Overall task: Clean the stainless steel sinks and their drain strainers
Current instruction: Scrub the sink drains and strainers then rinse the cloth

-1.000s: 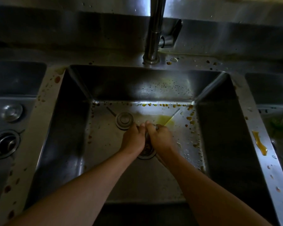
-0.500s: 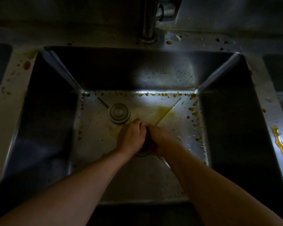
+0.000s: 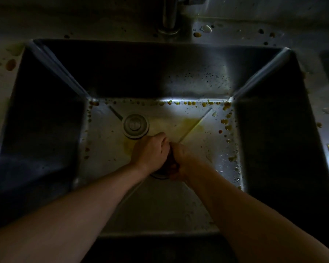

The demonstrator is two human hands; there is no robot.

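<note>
Both hands down in the sink (image 3: 264,130), meeting over the drain at the middle of its floor. Left hand (image 3: 150,150) and right hand (image 3: 182,160) curl knuckles-up around the dark drain strainer (image 3: 160,174), mostly hidden beneath them; how firmly they hold it, cannot tell. Probably working it loose for cleaning. Round stopper (image 3: 135,125) lies toward the back-left corner. Brown drips line the floor's back and right edges.
</note>
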